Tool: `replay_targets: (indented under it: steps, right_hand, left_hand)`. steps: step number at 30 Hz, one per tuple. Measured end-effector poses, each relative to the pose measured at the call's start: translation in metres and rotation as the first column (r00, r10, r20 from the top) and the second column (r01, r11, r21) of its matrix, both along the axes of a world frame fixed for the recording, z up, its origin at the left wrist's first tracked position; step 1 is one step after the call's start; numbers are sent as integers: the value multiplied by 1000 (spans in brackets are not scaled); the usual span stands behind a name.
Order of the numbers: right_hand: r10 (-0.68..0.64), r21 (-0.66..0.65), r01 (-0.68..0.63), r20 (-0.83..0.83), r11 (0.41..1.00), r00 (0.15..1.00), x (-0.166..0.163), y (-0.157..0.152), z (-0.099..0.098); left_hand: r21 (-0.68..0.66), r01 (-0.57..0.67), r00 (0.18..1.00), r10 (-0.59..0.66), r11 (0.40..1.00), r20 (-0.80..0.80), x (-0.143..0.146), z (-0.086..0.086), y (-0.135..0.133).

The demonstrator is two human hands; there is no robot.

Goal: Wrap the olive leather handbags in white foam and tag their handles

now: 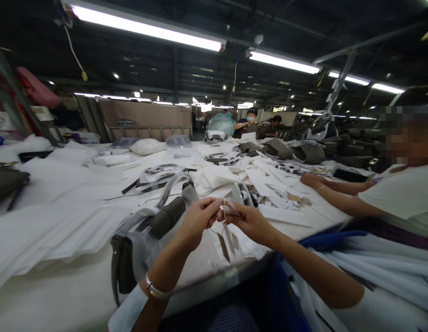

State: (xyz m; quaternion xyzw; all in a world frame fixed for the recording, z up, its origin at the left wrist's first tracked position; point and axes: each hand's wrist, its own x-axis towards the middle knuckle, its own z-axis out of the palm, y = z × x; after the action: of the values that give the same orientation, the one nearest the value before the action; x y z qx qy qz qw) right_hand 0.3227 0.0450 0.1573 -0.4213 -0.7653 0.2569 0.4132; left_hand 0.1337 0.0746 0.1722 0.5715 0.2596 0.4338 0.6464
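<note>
My left hand (pixel 199 217) and my right hand (pixel 246 219) meet in front of me above the table edge, both pinched on a thin white string with small paper tags (pixel 227 240) hanging from it. A grey-green handbag (pixel 149 230) partly wrapped in clear plastic lies on the white table (pixel 61 276) just left of my left hand. A metal bangle sits on my left wrist.
White sheets (pixel 55 230) cover the table's left; loose papers, straps and tags (pixel 234 175) lie across the middle. A co-worker's arm (pixel 338 191) rests on the table at the right. More grey bags (pixel 303 150) stand farther back, with other people beyond them.
</note>
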Motion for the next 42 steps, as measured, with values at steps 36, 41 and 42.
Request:
replay_targets:
  steps: [36, 41, 42]
  right_hand:
    - [220, 10, -232, -358, 973, 908, -122, -37, -37]
    - [182, -156, -300, -515, 941, 838, -146, -47, -27]
    - [146, -206, -304, -554, 930, 820, -148, -49, -29]
  left_hand:
    - [-50, -205, 946, 211, 977, 244, -90, 48, -71]
    - [-75, -220, 937, 232, 973, 261, -86, 43, -70]
    - [-68, -224, 936, 234, 972, 261, -88, 41, -69]
